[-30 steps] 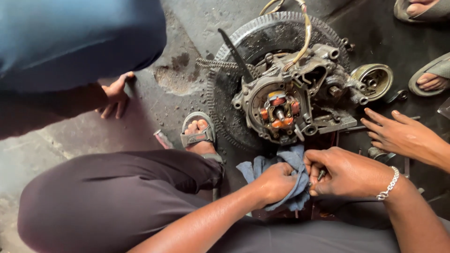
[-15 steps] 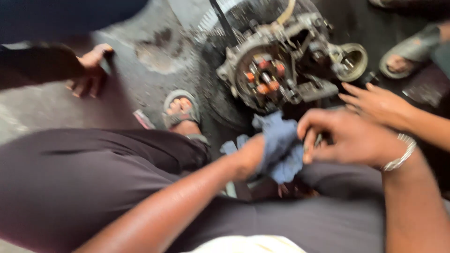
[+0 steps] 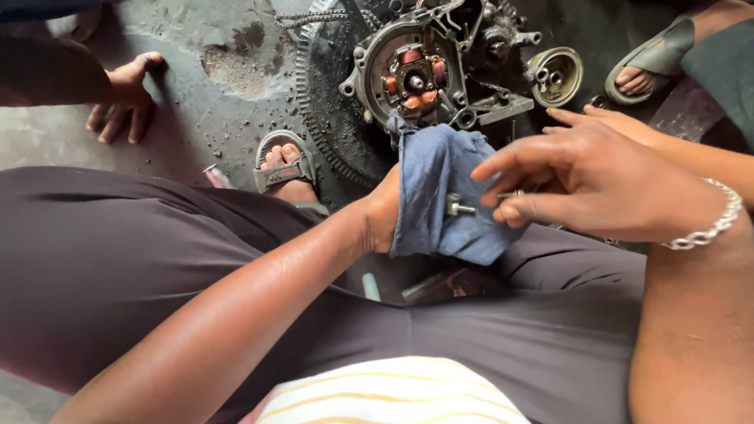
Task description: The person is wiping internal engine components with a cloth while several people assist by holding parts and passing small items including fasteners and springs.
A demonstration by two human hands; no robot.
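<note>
From the head view, our left hand [image 3: 385, 216] clutches a crumpled blue cloth rag [image 3: 440, 192], its grip closed on it. Our right hand [image 3: 597, 184] pinches a small steel bolt [image 3: 471, 206] against the rag, below the greasy grey engine casing [image 3: 428, 67] on the floor.

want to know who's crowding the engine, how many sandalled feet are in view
2. One grey sandalled foot is on the concrete left of the engine, by the wearer's dark trouser leg. Another sandalled foot is top right. Others may be hidden outside the view.
</note>
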